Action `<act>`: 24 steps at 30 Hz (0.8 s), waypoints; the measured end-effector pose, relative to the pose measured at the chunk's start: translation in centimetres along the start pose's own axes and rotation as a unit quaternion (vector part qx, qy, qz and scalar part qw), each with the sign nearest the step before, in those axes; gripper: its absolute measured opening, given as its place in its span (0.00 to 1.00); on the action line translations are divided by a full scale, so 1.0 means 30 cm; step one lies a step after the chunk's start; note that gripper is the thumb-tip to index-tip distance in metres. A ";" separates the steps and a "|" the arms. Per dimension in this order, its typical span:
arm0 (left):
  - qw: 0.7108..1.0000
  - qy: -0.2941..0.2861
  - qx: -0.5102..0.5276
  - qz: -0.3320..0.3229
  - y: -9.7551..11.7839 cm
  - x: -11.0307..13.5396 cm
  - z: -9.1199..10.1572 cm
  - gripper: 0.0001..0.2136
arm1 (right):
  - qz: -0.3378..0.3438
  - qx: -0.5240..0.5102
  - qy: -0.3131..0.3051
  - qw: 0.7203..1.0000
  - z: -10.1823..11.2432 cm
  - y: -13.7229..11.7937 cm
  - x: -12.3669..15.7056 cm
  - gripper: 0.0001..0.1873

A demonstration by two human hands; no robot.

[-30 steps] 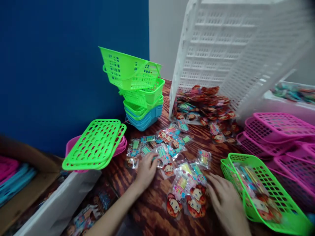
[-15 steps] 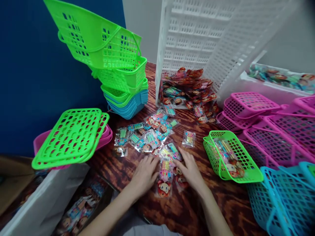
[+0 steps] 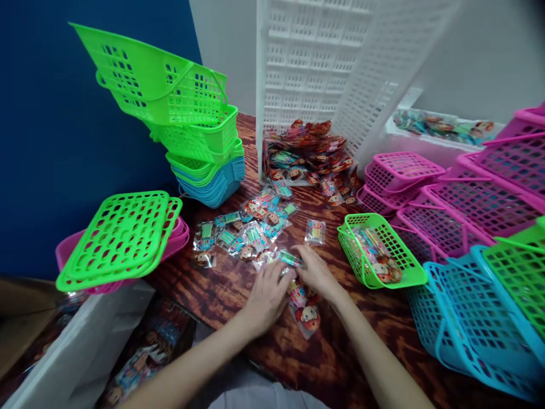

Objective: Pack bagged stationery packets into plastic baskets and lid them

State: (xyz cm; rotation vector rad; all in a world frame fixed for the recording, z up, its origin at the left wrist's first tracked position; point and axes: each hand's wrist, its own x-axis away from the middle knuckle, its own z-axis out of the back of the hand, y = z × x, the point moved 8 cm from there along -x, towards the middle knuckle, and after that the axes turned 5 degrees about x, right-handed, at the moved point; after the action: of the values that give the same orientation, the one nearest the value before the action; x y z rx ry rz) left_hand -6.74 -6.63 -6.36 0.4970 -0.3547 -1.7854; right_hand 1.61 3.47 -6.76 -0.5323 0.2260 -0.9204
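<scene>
Clear plastic packets with red-haired doll figures (image 3: 309, 317) lie on the dark wood-grain table between my hands. My left hand (image 3: 267, 294) has its fingers bent over the left edge of this bunch. From the right, my right hand (image 3: 315, 274) curls its fingers round the same bunch, near a packet with a green strip (image 3: 288, 258). Both hands are close together, and their fingertips are partly hidden. Just beyond them spreads a loose group of similar packets (image 3: 254, 234). One single packet (image 3: 315, 232) lies apart. A green basket (image 3: 409, 272) to the right holds several packets.
A white crate (image 3: 313, 57) stands on end at the back, with a heap of packets (image 3: 304, 150). Stacked green baskets (image 3: 191, 136) rise at left, beside green lids (image 3: 114, 241). Pink baskets (image 3: 451, 221) and a blue basket (image 3: 494, 318) crowd the right. A packet-filled box (image 3: 85, 346) sits lower left.
My hands have drawn closer together, their fingers curling in round the packets. The front doll packet has shifted and tilted to the right. The camera view has turned slightly right.
</scene>
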 end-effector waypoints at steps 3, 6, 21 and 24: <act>1.000 0.014 0.014 -0.008 -0.070 -0.015 0.047 0.47 | 0.043 0.052 -0.015 0.998 0.012 -0.052 0.080 0.21; 0.999 -0.025 0.036 0.027 -0.132 -0.003 0.031 0.53 | 0.059 0.106 0.001 0.993 -0.006 -0.101 0.176 0.22; 0.985 -0.100 0.094 0.106 -0.100 0.032 0.045 0.22 | 0.059 0.178 0.036 0.982 -0.052 -0.131 0.320 0.17; 0.985 -0.111 0.103 0.084 -0.051 0.046 0.031 0.07 | 0.106 0.215 0.034 0.970 -0.025 -0.162 0.294 0.26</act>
State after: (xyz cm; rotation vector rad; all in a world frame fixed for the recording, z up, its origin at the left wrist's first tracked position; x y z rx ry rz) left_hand -8.78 -7.57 -6.49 0.3994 -0.7230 -1.6511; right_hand 3.17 -6.23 -4.49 -0.0733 0.1358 -0.7494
